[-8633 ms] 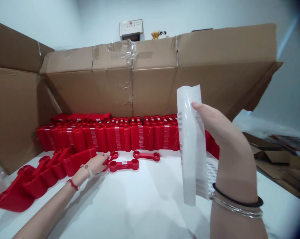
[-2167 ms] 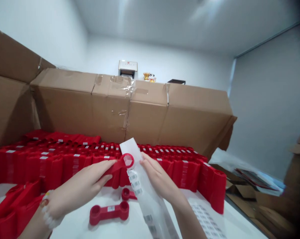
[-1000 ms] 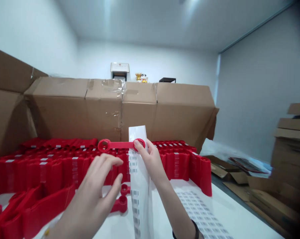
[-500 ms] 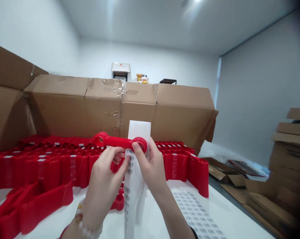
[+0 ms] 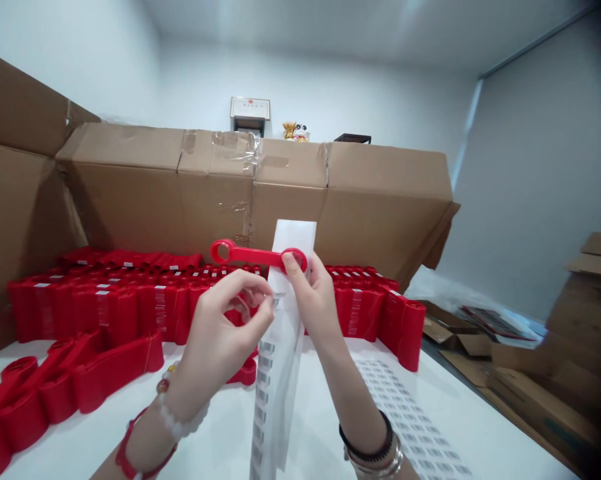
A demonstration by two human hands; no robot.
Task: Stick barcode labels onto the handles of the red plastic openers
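My right hand (image 5: 314, 300) holds up a red plastic two-ring piece (image 5: 255, 255) by its right ring, together with a long white strip of barcode labels (image 5: 280, 347) that hangs down to the table. My left hand (image 5: 225, 327) is raised beside it, thumb and forefinger pinched at a small label at the strip's edge. Another red piece (image 5: 245, 372) lies on the white table (image 5: 215, 447) behind my left hand, mostly hidden.
Rows of upright red pieces with white labels (image 5: 130, 300) stand at the back against cardboard walls (image 5: 205, 193). More red pieces (image 5: 55, 387) lie at the left. A sheet of barcode labels (image 5: 410, 427) lies at the right. Cardboard boxes (image 5: 545, 393) sit beyond the table's right edge.
My right hand has lifted the red piece and strip a little. My left hand's pinch has pulled slightly away from the strip with a small label.
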